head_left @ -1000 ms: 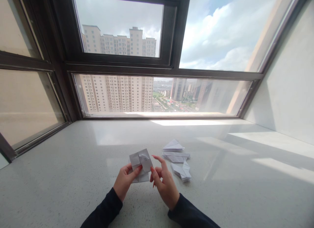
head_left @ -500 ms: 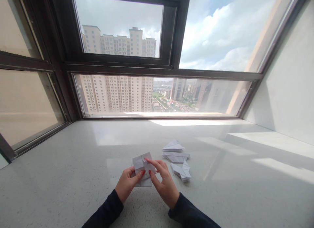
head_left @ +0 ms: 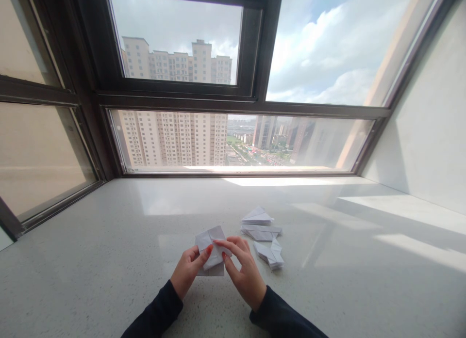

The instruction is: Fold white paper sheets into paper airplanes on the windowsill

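A folded white paper piece [head_left: 213,263] with creases and overlapping flaps is held between both hands, above the pale speckled sill. My left hand [head_left: 189,269] grips its left edge, the thumb lying on top and the fingers partly hidden beneath. On the right side, my right hand [head_left: 243,265] pinches the paper, its index finger reaching onto the middle and its thumb near the right edge. Just beyond my right hand lie folded white paper pieces: a triangular stack [head_left: 257,216], a flatter stack [head_left: 261,232] and an angular stack [head_left: 270,255].
The speckled sill [head_left: 109,260] runs up to a dark window frame [head_left: 233,175]. A white wall [head_left: 429,115] stands at the right. Sunlit patches fall across the right part of the sill.
The flaps of the held paper have shifted, with a central flap now lying differently. My left thumb has moved up a little, and my right index finger slightly left and down.
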The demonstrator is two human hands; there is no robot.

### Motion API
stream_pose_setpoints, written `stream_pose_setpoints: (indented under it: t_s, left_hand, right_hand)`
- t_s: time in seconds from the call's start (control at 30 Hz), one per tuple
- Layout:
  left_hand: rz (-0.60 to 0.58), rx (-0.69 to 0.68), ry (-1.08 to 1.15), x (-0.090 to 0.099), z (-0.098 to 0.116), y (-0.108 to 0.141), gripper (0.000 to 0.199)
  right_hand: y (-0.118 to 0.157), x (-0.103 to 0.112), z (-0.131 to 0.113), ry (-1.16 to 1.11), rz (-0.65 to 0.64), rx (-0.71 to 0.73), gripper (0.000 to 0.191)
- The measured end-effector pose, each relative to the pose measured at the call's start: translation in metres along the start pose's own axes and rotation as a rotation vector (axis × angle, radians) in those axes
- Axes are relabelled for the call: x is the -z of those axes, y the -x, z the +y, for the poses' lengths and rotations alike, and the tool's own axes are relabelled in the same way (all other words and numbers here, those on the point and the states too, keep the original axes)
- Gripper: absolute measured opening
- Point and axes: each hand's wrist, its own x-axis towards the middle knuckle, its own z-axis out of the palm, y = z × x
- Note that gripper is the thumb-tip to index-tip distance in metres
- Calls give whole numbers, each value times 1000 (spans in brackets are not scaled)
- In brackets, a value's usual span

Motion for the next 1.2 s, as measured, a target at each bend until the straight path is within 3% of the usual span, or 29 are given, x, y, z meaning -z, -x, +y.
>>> stream_pose_setpoints:
  t_s: [0.7, 0.83, 0.97, 1.2]
  left_hand:
    - [138, 11, -36, 0, 3, 0, 39]
    - [137, 19, -16, -2, 7, 2, 39]
    - [117, 22, -40, -4, 7, 3, 38]
    - [92, 3, -105, -3, 2, 3, 37]
  right_hand:
    - [4, 1, -7, -74, -35, 103, 33]
    - [5, -2, -5, -183, 3, -6, 31]
    - [3, -7, -1, -329, 65, -173, 41]
    - [-2, -8, 6, -476, -42, -357, 32]
